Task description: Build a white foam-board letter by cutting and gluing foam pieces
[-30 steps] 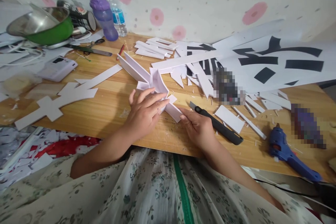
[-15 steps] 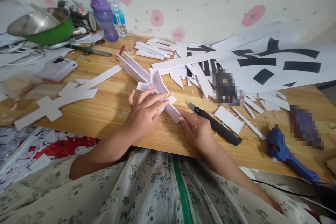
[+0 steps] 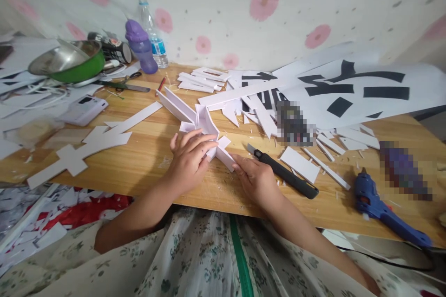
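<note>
A white foam-board piece with upright walls (image 3: 179, 107) stands on the wooden table in front of me. My left hand (image 3: 190, 160) lies over its near part, fingers bent across the walls and hiding some of them. Between the thumb and fingers of my right hand (image 3: 256, 176) is the outer end of its near right arm. Just right of that hand a black utility knife (image 3: 289, 174) rests with its blade showing. A flat white cut-out (image 3: 78, 151) lies to the left.
A blue glue gun (image 3: 386, 211) lies at the right. White strips (image 3: 202, 79) and a printed sheet (image 3: 383, 74) are at the back. Bottles (image 3: 141, 51), a green-sided metal bowl (image 3: 76, 67) and a white device (image 3: 83, 110) stand at the left. Scraps fill the space below the left edge.
The camera view has tilted up a little, so the table things appear lower. Both hands keep their places on the white piece.
</note>
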A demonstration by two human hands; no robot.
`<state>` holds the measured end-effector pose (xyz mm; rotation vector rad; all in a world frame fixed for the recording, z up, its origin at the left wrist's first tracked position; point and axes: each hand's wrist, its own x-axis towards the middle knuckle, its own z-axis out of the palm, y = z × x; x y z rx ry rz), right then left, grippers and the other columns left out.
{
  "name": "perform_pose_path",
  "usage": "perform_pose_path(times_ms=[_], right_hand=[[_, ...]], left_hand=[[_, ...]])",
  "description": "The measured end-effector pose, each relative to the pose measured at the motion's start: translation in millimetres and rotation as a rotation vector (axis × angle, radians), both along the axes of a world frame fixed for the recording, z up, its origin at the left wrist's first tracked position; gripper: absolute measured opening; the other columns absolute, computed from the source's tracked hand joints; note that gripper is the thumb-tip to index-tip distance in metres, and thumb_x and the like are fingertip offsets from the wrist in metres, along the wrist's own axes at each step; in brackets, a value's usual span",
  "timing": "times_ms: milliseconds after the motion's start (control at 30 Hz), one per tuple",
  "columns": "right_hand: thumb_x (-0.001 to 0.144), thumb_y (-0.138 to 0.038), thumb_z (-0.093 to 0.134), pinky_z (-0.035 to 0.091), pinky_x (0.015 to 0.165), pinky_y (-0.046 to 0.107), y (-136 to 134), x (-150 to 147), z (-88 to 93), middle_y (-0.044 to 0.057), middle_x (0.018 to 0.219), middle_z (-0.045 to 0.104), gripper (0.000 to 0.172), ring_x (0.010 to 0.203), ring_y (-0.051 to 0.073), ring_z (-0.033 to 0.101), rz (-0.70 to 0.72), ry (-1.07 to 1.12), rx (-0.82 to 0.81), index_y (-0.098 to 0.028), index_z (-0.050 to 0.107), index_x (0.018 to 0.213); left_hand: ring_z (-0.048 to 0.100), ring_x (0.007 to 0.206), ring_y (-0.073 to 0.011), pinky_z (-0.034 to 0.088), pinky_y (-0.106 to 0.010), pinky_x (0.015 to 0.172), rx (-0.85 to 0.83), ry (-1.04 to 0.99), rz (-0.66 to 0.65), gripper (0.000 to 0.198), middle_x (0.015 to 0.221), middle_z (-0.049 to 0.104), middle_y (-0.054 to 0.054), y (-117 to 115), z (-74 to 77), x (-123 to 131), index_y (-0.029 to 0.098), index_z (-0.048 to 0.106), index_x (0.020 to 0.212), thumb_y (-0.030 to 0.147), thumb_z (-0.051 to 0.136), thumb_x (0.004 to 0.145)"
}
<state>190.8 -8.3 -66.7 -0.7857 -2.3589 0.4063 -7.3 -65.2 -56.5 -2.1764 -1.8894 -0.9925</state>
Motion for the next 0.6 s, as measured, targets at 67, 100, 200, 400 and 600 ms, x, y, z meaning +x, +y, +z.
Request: perform_pose_path(times_ms=[67, 100, 200, 400, 600], right_hand=[[0.096, -0.026, 0.041, 0.053, 0.063, 0.026, 0.1, -0.2, -0.4, 0.010, 0.085, 0.074, 0.032, 0.068, 0.018, 0.068, -0.004, 0.002, 0.001, -0.012, 0.066, 0.111], [0.095, -0.026, 0.041, 0.052, 0.062, 0.026, 0.1, -0.5, -0.4, 0.010, 0.085, 0.074, 0.032, 0.067, 0.018, 0.068, -0.005, 0.007, 0.004, -0.012, 0.066, 0.110], [0.095, -0.025, 0.040, 0.052, 0.061, 0.026, 0.4, -1.8, 0.3, 0.010, 0.083, 0.074, 0.032, 0.067, 0.019, 0.068, -0.003, 0.016, 0.016, -0.013, 0.067, 0.107], [0.095, -0.026, 0.041, 0.051, 0.063, 0.026, 1.0, -1.7, 0.2, 0.010, 0.084, 0.074, 0.033, 0.069, 0.019, 0.069, 0.006, 0.009, -0.003, -0.012, 0.067, 0.109], [0.095, -0.029, 0.040, 0.050, 0.066, 0.028, 1.6, -1.5, -0.7, 0.010, 0.090, 0.074, 0.034, 0.075, 0.021, 0.069, -0.003, -0.034, -0.048, -0.014, 0.067, 0.112]], left_hand=[[0.046, 0.123, -0.0253, 0.015, -0.050, 0.105, -0.002, -0.001, 0.011, 0.029, 0.123, 0.065, -0.002, -0.5, -0.2, 0.4, 0.025, 0.058, 0.110, 0.014, 0.048, 0.085], [0.046, 0.124, -0.0253, 0.014, -0.050, 0.105, -0.001, 0.006, 0.013, 0.030, 0.123, 0.064, -0.003, -0.8, -0.3, 0.6, 0.025, 0.058, 0.111, 0.014, 0.048, 0.085], [0.045, 0.125, -0.0255, 0.012, -0.050, 0.106, -0.002, 0.029, 0.011, 0.030, 0.124, 0.064, -0.002, -1.2, -0.2, 0.9, 0.026, 0.058, 0.112, 0.015, 0.048, 0.086], [0.046, 0.124, -0.0279, 0.008, -0.053, 0.107, 0.061, 0.077, 0.026, 0.026, 0.118, 0.067, -0.002, -0.9, 1.9, 1.3, 0.028, 0.062, 0.106, 0.018, 0.053, 0.084], [0.046, 0.125, -0.0297, 0.009, -0.055, 0.105, 0.042, 0.150, 0.069, 0.021, 0.118, 0.067, -0.003, -2.3, 6.6, 5.0, 0.027, 0.063, 0.104, 0.023, 0.055, 0.085]])
